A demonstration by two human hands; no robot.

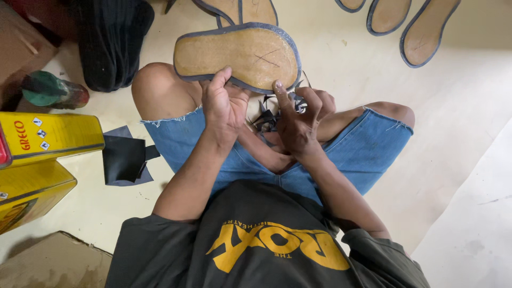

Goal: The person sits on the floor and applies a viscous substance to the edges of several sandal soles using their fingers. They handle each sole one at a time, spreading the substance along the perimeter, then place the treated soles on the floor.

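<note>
Seated cross-legged on the floor [458,106], the person holds a tan shoe sole [237,56] with a dark rim above the knees, bottom face up. The left hand [224,104] is clamped on its near edge, thumb on the sole's face. The right hand [298,120] is closed around dark strap ends [266,120] below the sole, forefinger pressing the rim. To work well here, the left hand should probably keep the sole steady while the right presses evenly along the edge. More soles [426,29] lie beyond; yellow cans [48,136] and a dark scrap [125,157] sit at the left.
</note>
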